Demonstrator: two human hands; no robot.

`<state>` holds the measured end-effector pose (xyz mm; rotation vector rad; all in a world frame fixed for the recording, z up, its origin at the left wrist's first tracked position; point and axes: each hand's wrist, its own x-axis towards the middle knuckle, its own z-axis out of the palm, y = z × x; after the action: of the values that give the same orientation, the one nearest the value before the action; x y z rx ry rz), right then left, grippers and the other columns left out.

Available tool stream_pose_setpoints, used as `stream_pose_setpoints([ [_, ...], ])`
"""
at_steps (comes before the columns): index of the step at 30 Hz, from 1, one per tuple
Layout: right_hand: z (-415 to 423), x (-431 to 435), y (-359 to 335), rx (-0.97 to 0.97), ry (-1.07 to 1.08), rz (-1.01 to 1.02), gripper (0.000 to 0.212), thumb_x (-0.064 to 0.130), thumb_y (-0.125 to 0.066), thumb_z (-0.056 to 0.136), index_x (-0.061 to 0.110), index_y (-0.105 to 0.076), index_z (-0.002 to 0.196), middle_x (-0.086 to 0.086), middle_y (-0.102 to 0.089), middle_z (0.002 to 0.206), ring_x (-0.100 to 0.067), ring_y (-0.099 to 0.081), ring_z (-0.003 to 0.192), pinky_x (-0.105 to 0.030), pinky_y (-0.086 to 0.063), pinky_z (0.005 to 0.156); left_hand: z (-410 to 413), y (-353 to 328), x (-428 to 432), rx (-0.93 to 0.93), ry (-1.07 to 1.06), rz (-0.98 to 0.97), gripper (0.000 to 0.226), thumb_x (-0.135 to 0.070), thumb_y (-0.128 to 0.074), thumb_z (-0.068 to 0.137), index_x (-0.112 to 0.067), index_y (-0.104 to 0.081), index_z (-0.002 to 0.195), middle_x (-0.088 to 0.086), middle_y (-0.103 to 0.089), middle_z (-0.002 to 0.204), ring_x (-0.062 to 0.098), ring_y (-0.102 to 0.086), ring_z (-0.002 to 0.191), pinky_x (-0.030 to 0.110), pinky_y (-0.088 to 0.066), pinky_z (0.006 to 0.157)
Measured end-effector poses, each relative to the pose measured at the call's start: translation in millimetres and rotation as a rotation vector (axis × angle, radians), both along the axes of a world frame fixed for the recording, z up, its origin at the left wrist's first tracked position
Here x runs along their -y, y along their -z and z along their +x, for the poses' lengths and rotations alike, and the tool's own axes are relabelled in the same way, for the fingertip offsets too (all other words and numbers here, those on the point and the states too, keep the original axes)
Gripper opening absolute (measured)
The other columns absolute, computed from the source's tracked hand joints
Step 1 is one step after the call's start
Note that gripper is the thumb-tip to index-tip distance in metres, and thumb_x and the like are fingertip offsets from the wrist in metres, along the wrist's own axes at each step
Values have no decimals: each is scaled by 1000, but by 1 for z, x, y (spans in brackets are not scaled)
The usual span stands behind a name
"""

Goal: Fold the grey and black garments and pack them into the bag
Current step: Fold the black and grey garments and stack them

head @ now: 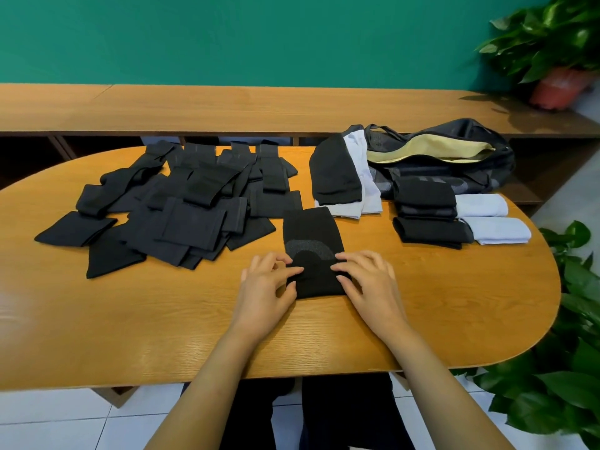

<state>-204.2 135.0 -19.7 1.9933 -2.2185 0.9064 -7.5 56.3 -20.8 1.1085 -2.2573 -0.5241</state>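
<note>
Now the left hand and right hand pinch the black garment at its near end; its length runs toward the table's far edge.

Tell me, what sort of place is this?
Likely an office or lounge corner, not a workshop: a rounded wooden table, a long wooden counter against a green wall, and leafy potted plants.

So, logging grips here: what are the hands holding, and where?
The black garment: left hand pinches its near left edge, right hand its near right edge.
</note>
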Motion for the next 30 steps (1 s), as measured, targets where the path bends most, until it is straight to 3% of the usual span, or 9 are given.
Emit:
stream_pose_setpoints([
  [3,1,0,0,22,33,45,25,34,-53,97,32,-67,118,16,-62,124,-6,-41,123,-25,-18,103,0,0,0,36,-12,-1,31,-34,-60,92,-28,-68,122,-22,-51,120,-1,-35,111,30,-29,97],
  [7,1,1,-1,43,65,86,30,40,-48,99,32,-65,122,17,-61,125,-5,-40,123,-24,-16,102,-1,-4,0,94,17,47,53,-61,-60,82,-35,-60,128,-27,-49,128,-2,-33,116,27,-23,96],
  [12,1,0,-2,74,70,87,35,48,-47,97,32,-64,123,16,-61,126,-4,-39,123,-25,-16,103,-1,-2,0,142,34,48,51,-36,-64,85,-34,-55,135,-26,-46,132,-6,-27,113,26,-22,97],
  [17,0,-2,-5,83,-4,106,67,77,-38,79,36,-58,128,28,-45,125,5,-26,123,-29,-14,110,0,-3,0,41,-8,71,37,-26,-54,95,-34,-56,131,-23,-52,129,-6,-33,110,22,-19,88],
  [19,0,-2,-5,69,-22,118,59,70,-53,81,38,-55,130,28,-45,127,4,-25,125,-34,-14,113,0,-3,0,8,-21,84,32,-26,-50,98,-35,-56,129,-23,-54,125,-4,-36,108,23,-20,85],
  [21,0,-1,-3,57,-21,91,44,49,-65,87,36,-57,128,22,-52,129,-1,-30,127,-38,-18,115,0,-3,1,-9,-24,93,31,-29,-49,99,-35,-56,128,-23,-56,122,-2,-39,107,22,-20,84],
  [24,-1,-2,-3,96,-20,35,34,25,-67,89,33,-63,122,23,-54,117,-6,-39,121,-37,-23,111,0,-5,0,-36,-22,104,33,-34,-54,96,-35,-56,129,-22,-58,116,0,-41,106,22,-21,84],
  [27,-1,-2,-3,146,17,51,30,24,-63,92,35,-63,120,21,-48,110,-8,-40,118,-30,-24,105,0,-4,-1,-73,-33,113,35,-36,-61,92,-37,-56,126,-22,-57,107,1,-44,103,22,-23,87],
  [30,1,-2,-5,225,72,107,32,36,-56,94,38,-55,126,17,-46,109,-12,-37,121,-29,-32,100,1,-1,1,-128,-66,136,33,-38,-61,91,-42,-54,123,-15,-55,92,1,-47,92,24,-30,88],
])
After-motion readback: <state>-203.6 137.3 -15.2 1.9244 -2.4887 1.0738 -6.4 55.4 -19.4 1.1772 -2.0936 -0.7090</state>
